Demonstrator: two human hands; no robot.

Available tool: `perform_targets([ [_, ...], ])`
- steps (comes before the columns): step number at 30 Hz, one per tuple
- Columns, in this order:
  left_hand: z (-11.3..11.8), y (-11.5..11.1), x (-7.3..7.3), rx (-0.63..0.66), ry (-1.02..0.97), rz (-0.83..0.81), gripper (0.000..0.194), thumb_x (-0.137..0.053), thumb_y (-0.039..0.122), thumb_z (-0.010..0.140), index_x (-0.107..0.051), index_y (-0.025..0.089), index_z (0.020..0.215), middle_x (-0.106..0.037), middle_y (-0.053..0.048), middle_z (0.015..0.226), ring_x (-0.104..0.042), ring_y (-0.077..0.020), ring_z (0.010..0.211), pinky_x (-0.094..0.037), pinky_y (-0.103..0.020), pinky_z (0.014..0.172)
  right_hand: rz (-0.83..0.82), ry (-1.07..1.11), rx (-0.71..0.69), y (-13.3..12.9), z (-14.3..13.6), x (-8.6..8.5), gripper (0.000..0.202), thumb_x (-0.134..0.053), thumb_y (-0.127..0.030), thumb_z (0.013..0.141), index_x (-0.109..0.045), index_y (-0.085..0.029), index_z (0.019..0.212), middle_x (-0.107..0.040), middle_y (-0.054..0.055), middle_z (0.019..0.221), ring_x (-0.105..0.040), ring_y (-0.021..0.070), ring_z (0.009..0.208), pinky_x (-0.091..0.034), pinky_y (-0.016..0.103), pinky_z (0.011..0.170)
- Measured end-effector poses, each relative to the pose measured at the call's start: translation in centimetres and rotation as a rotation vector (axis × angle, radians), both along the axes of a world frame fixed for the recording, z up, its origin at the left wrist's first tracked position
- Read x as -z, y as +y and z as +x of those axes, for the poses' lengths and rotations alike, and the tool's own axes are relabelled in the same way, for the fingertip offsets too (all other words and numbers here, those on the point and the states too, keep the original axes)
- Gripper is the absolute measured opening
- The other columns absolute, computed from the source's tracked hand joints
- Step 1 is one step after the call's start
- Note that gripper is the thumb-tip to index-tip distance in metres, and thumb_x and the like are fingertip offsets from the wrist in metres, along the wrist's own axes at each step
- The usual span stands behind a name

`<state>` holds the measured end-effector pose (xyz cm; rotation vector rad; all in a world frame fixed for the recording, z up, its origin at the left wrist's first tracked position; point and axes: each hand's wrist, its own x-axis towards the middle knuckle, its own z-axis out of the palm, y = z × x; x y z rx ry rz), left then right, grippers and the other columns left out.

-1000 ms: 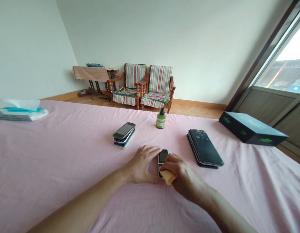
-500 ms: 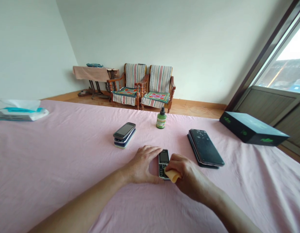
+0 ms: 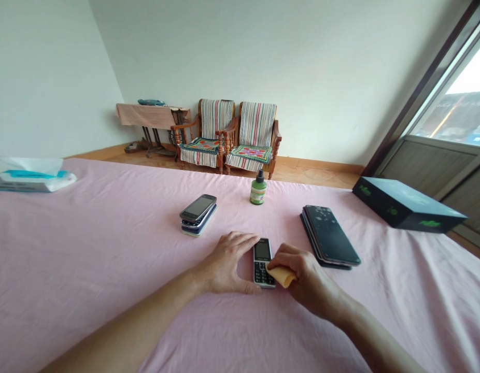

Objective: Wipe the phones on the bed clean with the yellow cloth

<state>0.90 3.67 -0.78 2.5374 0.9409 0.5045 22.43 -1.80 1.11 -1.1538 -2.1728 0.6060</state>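
A black keypad phone (image 3: 263, 251) with a silver edge lies face up on the pink cloth (image 3: 119, 248). My left hand (image 3: 228, 264) steadies it from the left, fingertips at its top end and thumb at its bottom end. In my right hand (image 3: 308, 274) is a folded yellow cloth (image 3: 282, 276), pinched between thumb and fingers. The cloth's tip touches the right side of the phone near the upper keys. My right palm is turned away from view.
Stacked phones (image 3: 199, 208) lie at the left, and a stack of larger phones (image 3: 329, 235) at the right. Farther back stand a green bottle (image 3: 257, 191), a black box (image 3: 407, 202) and a tissue pack (image 3: 38, 181). Two chairs (image 3: 251, 153) stand beyond the table.
My right hand and the yellow cloth have shifted slightly right and up, baring more of the lower keypad. My left hand stays at the phone.
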Motion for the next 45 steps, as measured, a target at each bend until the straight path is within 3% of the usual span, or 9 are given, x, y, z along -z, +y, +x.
perform_targets([
  [6, -0.1, 0.1, 0.1, 0.004, 0.004, 0.001, 0.100, -0.072, 0.069, 0.061, -0.038, 0.019, 0.141, -0.043, -0.013, 0.144, -0.037, -0.0342, 0.130, -0.026, -0.050, 0.109, -0.062, -0.103, 0.003, -0.1, 0.8, -0.3, 0.033, -0.050, 0.009, 0.070, -0.068, -0.019, 0.072, -0.058, -0.001, 0.074, -0.055, 0.0097, 0.065, -0.037, 0.021, 0.059],
  [11, -0.1, 0.0, 0.0, 0.006, 0.007, -0.001, 0.096, -0.071, 0.066, 0.064, -0.039, 0.019, 0.141, -0.043, -0.013, 0.144, -0.036, -0.0339, 0.131, -0.026, -0.050, 0.109, 0.005, -0.045, 0.038, 0.2, 0.8, 0.1, 0.030, -0.052, 0.006, 0.074, -0.069, -0.018, 0.080, -0.060, 0.001, 0.080, -0.057, 0.0111, 0.071, -0.039, 0.023, 0.064],
  [18, 0.0, 0.1, 0.0, 0.001, 0.012, 0.001, 0.097, -0.073, 0.065, 0.062, -0.039, 0.019, 0.141, -0.043, -0.013, 0.143, -0.037, -0.0347, 0.130, -0.027, -0.049, 0.109, -0.069, -0.098, -0.068, -0.4, 0.4, -0.7, 0.026, -0.053, 0.002, 0.078, -0.068, -0.017, 0.069, -0.058, 0.000, 0.074, -0.055, 0.0097, 0.065, -0.037, 0.021, 0.058],
  [22, 0.0, 0.1, 0.0, 0.009, 0.003, 0.008, 0.099, -0.073, 0.066, 0.062, -0.039, 0.017, 0.140, -0.044, -0.015, 0.142, -0.037, -0.0348, 0.130, -0.026, -0.050, 0.109, -0.118, -0.098, -0.125, -0.6, 0.6, -1.0, 0.026, -0.053, 0.001, 0.079, -0.070, -0.019, 0.074, -0.060, 0.000, 0.077, -0.057, 0.0101, 0.066, -0.037, 0.021, 0.058],
  [27, -0.1, 0.1, 0.1, 0.006, 0.006, 0.009, 0.099, -0.073, 0.067, 0.062, -0.038, 0.018, 0.141, -0.043, -0.014, 0.143, -0.037, -0.0350, 0.130, -0.027, -0.050, 0.109, -0.044, -0.076, -0.020, -0.2, 0.3, -0.6, 0.026, -0.051, 0.001, 0.080, -0.067, -0.016, 0.069, -0.058, 0.001, 0.074, -0.055, 0.0103, 0.065, -0.036, 0.021, 0.058],
  [32, -0.1, 0.1, 0.1, 0.012, -0.001, 0.020, 0.097, -0.073, 0.066, 0.063, -0.039, 0.019, 0.140, -0.044, -0.013, 0.142, -0.038, -0.0345, 0.130, -0.027, -0.049, 0.109, -0.114, -0.075, -0.095, -0.5, 0.3, -0.9, 0.027, -0.051, 0.004, 0.076, -0.066, -0.017, 0.070, -0.058, -0.001, 0.074, -0.054, 0.0086, 0.065, -0.035, 0.019, 0.057],
  [37, 0.0, 0.1, 0.0, 0.003, 0.013, 0.018, 0.099, -0.074, 0.065, 0.062, -0.039, 0.016, 0.140, -0.044, -0.015, 0.143, -0.037, -0.0349, 0.130, -0.027, -0.050, 0.109, -0.089, -0.015, -0.023, -0.6, 0.1, -0.9, 0.026, -0.053, 0.009, 0.069, -0.061, -0.015, 0.067, -0.056, -0.002, 0.071, -0.053, 0.0085, 0.063, -0.033, 0.019, 0.056],
  [42, -0.1, 0.1, -0.1, 0.008, -0.001, 0.006, 0.097, -0.075, 0.064, 0.062, -0.039, 0.018, 0.140, -0.044, -0.013, 0.142, -0.038, -0.0348, 0.130, -0.027, -0.050, 0.108, -0.126, -0.053, -0.116, -0.9, -0.2, -1.4, 0.026, -0.051, 0.006, 0.076, -0.062, -0.017, 0.067, -0.057, -0.001, 0.075, -0.054, 0.0095, 0.066, -0.036, 0.019, 0.057],
  [45, -0.1, 0.1, 0.0, 0.004, -0.015, 0.007, 0.096, -0.076, 0.062, 0.061, -0.040, 0.020, 0.140, -0.046, -0.013, 0.141, -0.039, -0.0347, 0.129, -0.028, -0.049, 0.108, -0.055, -0.069, -0.117, -1.2, -0.7, -1.4, 0.027, -0.051, 0.005, 0.077, -0.061, -0.016, 0.065, -0.056, 0.000, 0.075, -0.053, 0.0099, 0.066, -0.036, 0.021, 0.058],
])
